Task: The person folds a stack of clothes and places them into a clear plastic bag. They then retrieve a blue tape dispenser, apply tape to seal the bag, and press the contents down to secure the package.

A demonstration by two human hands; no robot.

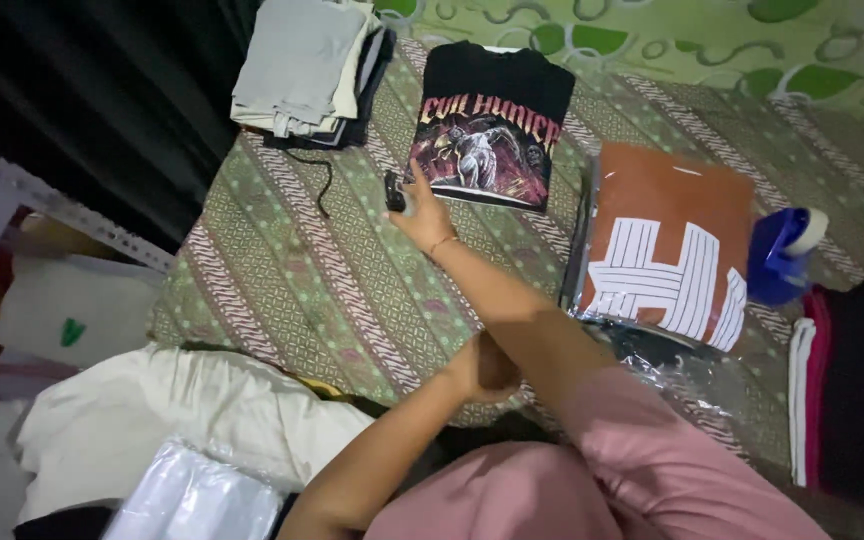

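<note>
My right hand (426, 218) reaches forward over the green patterned mat (282, 270) and holds a small black object (394, 191) just left of a folded black T-shirt (492, 125) with a colourful graphic print. My left hand (482, 367) lies curled near the mat's front edge, tucked under my right forearm, with nothing visible in it. A folded orange shirt (667, 240) with white stripes lies in a clear plastic bag to the right of my arm.
A stack of folded clothes (307, 65) sits at the mat's far left, a thin black cord (324, 180) trailing from it. A blue container (780, 258) and dark folded clothes (857, 390) lie right. White cloth (152, 420) and a plastic bag (192, 500) lie near left.
</note>
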